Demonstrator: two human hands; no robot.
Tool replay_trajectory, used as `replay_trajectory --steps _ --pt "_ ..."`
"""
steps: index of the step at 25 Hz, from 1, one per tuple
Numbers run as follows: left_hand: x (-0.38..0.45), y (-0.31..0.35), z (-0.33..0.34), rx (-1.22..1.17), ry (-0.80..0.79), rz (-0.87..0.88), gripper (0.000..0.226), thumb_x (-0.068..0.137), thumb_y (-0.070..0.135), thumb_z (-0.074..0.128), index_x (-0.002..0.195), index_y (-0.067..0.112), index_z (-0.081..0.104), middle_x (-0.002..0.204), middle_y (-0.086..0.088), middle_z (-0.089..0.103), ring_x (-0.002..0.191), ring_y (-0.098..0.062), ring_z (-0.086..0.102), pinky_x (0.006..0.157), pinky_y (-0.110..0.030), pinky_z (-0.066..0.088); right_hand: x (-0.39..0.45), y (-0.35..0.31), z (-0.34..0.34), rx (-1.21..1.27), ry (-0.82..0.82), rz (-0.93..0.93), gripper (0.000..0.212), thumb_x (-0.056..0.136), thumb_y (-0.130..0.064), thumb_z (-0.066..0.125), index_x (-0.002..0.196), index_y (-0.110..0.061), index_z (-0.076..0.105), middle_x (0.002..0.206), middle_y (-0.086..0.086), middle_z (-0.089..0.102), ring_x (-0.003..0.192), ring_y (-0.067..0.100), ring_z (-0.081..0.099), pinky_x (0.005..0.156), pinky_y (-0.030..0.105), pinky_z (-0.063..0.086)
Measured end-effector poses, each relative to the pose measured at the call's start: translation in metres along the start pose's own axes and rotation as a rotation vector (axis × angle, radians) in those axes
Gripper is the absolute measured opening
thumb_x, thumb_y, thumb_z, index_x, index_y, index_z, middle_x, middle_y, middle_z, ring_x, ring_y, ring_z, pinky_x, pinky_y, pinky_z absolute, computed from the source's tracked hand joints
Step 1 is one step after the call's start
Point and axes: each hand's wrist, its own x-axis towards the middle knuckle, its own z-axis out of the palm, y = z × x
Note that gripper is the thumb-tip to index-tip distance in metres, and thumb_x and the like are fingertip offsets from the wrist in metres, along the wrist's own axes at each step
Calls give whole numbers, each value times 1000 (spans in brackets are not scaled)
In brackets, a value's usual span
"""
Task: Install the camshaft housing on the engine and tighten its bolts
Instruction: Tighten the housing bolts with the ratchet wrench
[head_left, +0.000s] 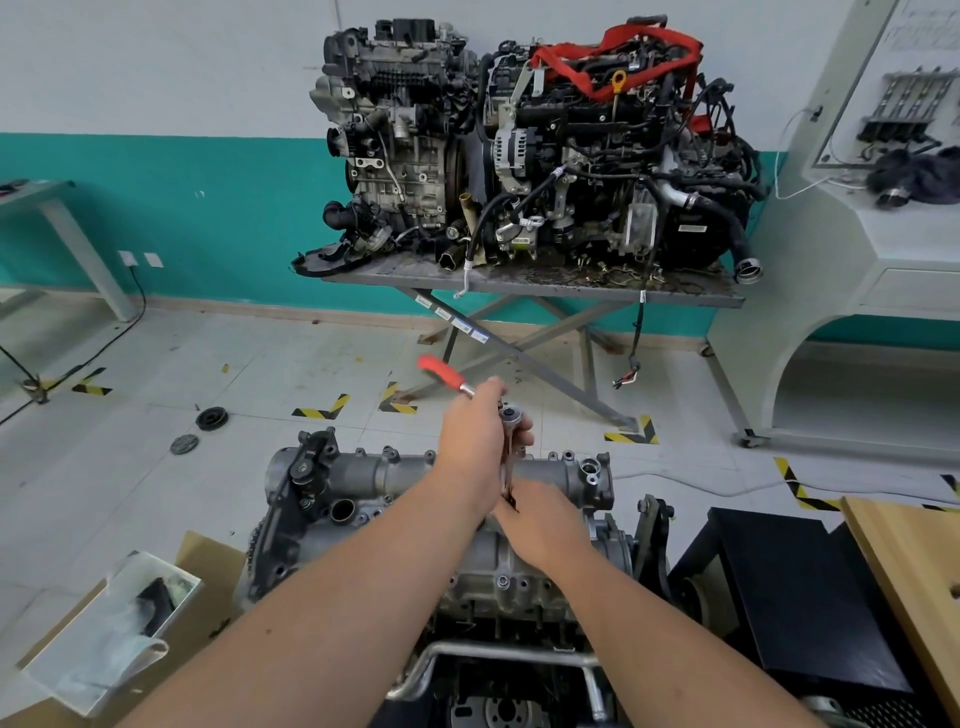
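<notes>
So the camshaft housing (415, 475) is sitting on top of the engine (467, 582), low in the middle of the view and right in front of the person. It's a long grey cast-aluminium piece running left to right, with small bolt bosses dotted along its far edge, a black bracket-looking part at the left end and a round open port near the right end. There's another round hole on the near-left side of it. The metal looks dull and a bit grimy, nothing shiny. Both bare forearms reach in from the near edge and cross over the middle of the housing. The left hand (475, 439) is higher up and curled around a ratchet (506, 415) just by its head, with the red handle (441, 373) sticking out to the far left, up over the floor. A long extension bar (508, 462) drops down from the ratchet head toward the housing. The right hand (545, 525) sits lower, back of the hand up, fingers wrapped round the bottom of that bar where it meets the housing; can't see the socket or the bolt under it. Further back, two more engines (519, 145) sit on a folding metal table (519, 286) against the teal and white wall. A cardboard box (109, 634) is near left on the floor.
</notes>
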Motion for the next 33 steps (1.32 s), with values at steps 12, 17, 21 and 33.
replay_trajectory --steps 12,17,21,33 --pt "1 49 28 1807 -340 375 25 102 35 47 92 16 60 73 1 59 59 -15 54 53 -29 40 -6 3 -8 219 -4 -69 38 99 -42 50 67 -23 49 62 -3 54 58 14 51 58 35 41" --pt "-1 30 17 2028 -319 1002 37 100 52 45 80 23 53 82 7 48 80 -18 54 67 -31 32 -1 2 -11 233 -15 -13 31 100 -36 49 77 -16 56 73 3 63 68 18 59 66 37 47" --pt "5 4 -13 1643 -176 1477 41 88 56 57 73 18 67 93 -2 62 89 -25 60 74 -38 45 -1 1 -9 228 35 -43 36 98 -28 49 63 -20 42 52 -6 40 45 8 37 50 29 27" --pt "15 -17 -31 1052 -142 913 63 84 66 46 118 18 68 144 1 47 127 -9 35 93 -31 38 3 1 0 46 46 -67 18 100 -38 44 106 -25 55 73 -11 50 63 8 49 48 23 29"
